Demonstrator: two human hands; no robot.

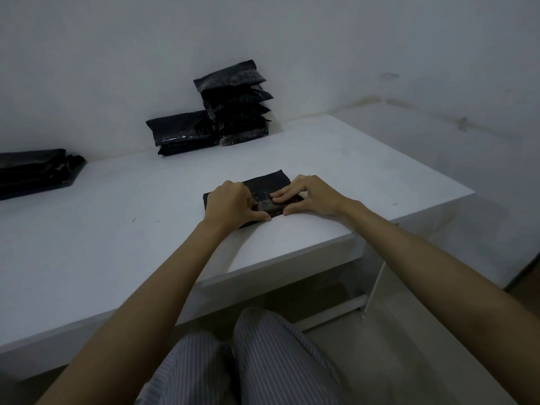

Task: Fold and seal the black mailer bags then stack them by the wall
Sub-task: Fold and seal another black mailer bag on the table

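a person is sitting at a white table (336,147), looking down at both bare arms reaching forward. a black mailer bag (264,185) is lying flat on the table near its front edge, roughly in the middle of the view, and both hands are working on it. the left hand (230,204) is resting on the left part of the bag with its fingers curled over the near edge, thumb tip touching the tabletop side of the fold; it is gripping the bag's folded flap. the right hand (304,197) is lying on the right part, its fingers bent and pressing down on the flap with the fingertips (277,197) pointing toward the left hand, the thumb tucked at the near edge, so it is pinching the same bag. the two hands are nearly touching over the middle of the bag.

a tall stack of bags (236,103) is standing against the wall (117,54) at the far edge of the table, leaning a little. a shorter stack (181,133) is sitting just beside it on the left, touching it. well apart, at the far left edge, a flat pile of bags (35,171) is lying on the table. striped trousers (263,361) are showing below the table edge.
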